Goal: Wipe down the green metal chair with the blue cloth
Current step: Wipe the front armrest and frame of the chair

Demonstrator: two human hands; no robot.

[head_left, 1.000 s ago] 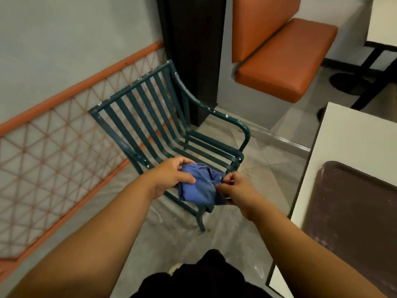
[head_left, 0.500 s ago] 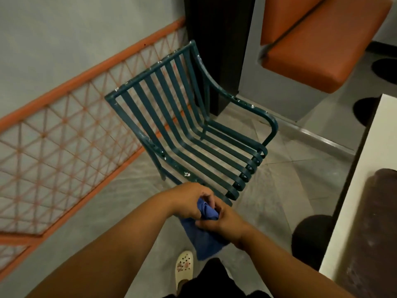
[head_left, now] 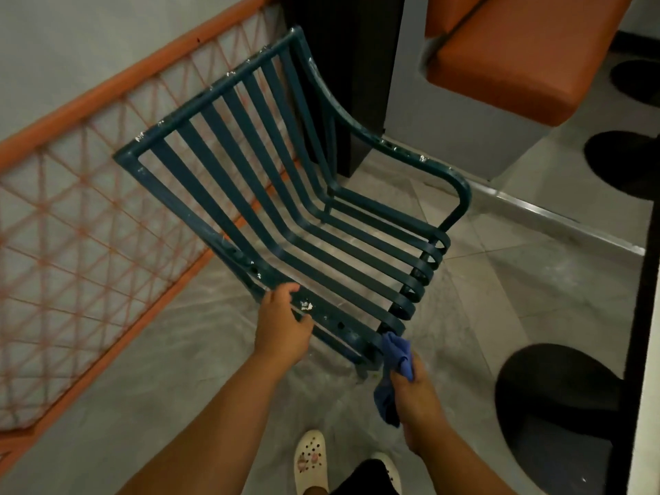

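The green metal chair with slatted back and seat stands on the floor in front of me, paint chipped in white spots. My left hand grips the near armrest of the chair. My right hand holds the bunched blue cloth, whose upper end touches the front end of the same armrest, by the curled seat slats. Part of the cloth hangs below my fist.
An orange lattice railing runs along the wall on the left. Behind the chair are a dark pillar and an orange bench seat. A table edge and its round black base are on the right. My white shoes are below.
My left hand has let go of the cloth and taken hold of the chair's near armrest. My right hand now holds the cloth alone, at the armrest's front end. The view has moved closer.
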